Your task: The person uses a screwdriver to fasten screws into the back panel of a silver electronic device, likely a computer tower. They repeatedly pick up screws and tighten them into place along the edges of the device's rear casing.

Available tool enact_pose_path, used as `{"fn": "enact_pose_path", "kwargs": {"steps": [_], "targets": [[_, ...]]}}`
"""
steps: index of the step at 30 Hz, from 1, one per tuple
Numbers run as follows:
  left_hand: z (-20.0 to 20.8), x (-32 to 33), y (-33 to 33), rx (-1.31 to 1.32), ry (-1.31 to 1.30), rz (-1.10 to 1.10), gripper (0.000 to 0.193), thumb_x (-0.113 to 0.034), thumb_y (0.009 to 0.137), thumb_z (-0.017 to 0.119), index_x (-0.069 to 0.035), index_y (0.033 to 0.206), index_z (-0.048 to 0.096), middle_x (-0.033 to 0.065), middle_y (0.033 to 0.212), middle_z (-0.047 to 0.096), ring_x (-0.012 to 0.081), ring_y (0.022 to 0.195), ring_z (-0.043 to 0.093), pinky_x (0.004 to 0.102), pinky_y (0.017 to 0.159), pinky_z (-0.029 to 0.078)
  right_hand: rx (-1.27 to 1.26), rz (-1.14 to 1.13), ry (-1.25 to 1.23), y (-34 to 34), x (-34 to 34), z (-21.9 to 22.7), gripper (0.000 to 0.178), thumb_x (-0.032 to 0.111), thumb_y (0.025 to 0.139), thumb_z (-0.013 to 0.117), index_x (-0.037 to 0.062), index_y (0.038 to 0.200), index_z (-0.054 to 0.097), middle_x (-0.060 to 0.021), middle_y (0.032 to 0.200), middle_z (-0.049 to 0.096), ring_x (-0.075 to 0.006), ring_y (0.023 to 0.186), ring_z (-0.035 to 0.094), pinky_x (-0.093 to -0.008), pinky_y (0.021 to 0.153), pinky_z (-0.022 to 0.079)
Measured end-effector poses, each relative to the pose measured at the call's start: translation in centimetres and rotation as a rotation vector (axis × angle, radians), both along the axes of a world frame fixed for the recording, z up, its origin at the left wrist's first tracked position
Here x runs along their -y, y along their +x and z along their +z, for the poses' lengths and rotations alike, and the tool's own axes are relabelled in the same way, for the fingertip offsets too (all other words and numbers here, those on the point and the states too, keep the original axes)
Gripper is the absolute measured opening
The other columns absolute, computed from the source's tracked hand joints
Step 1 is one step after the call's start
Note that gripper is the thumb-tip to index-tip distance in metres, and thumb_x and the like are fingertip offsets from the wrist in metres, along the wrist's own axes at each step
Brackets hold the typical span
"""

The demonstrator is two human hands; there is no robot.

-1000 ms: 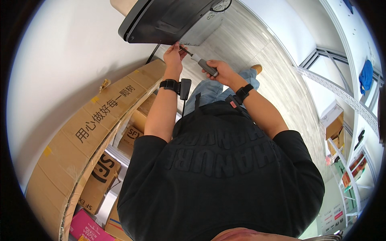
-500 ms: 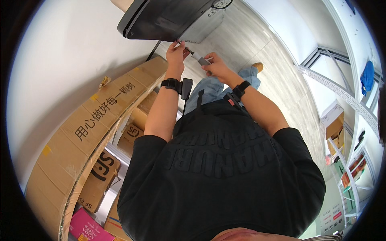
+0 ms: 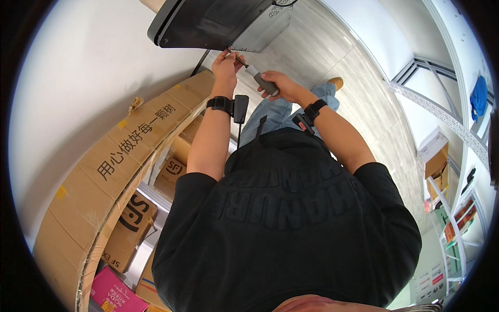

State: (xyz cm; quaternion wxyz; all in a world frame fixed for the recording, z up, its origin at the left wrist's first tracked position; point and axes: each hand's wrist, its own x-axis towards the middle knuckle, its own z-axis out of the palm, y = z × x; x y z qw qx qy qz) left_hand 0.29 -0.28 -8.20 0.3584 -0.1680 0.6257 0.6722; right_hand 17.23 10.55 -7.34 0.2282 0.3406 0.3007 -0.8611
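My right hand [image 3: 283,86] is wrapped round the thick grey handle of a screwdriver [image 3: 265,85], probably a powered one, with the thumb lying along its top. Its dark shaft points up and left toward my left hand [image 3: 224,68]. The fingertips of that hand are pinched close around the front of the shaft, at the lower edge of a large black panel [image 3: 200,25]. The tip meets the panel's corner, beside a pale grey side face [image 3: 262,36]. Whether a screw sits between my left fingers is too small to tell.
A long open cardboard box [image 3: 130,130] runs along the left by the white wall, with smaller cartons [image 3: 127,229] and a pink box [image 3: 117,291] below it. White metal framing [image 3: 442,112] holding a blue cloth [image 3: 478,99] stands at the right. Pale floor [image 3: 358,78] lies beyond my legs.
My right hand has shifted its hold, from fingertips on the screwdriver to a fuller wrap with the thumb on top. My left hand keeps its pinch by the panel; the view has moved slightly.
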Motion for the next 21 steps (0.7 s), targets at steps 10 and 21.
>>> {"fn": "enact_pose_path", "kwargs": {"steps": [10, 21], "targets": [[-0.3, 0.0, 0.0, 0.006, 0.025, 0.004, 0.013, -0.004, 0.093, 0.055, -0.005, 0.105, 0.051, 0.0114, 0.094, 0.060, 0.0255, 0.084, 0.064, 0.0383, 0.075, 0.056, -0.049, -0.030, 0.460, 0.1, 1.1, -1.1, 0.043, 0.023, 0.086, 0.067, 0.0038, 0.122, 0.055, -0.0042, 0.099, 0.058, -0.0130, 0.081, 0.054, -0.0285, 0.063, 0.045], [-0.1, -0.4, -0.3, -0.034, -0.133, -0.024, 0.011, -0.004, 0.091, 0.059, -0.006, 0.101, 0.055, 0.0090, 0.091, 0.063, 0.0225, 0.080, 0.064, 0.0376, 0.074, 0.056, -0.060, -0.167, 0.297, 0.3, 0.8, -0.4, 0.041, 0.023, 0.087, 0.067, 0.0082, 0.122, 0.053, -0.0054, 0.100, 0.060, -0.0147, 0.078, 0.062, -0.0302, 0.067, 0.049]]}}
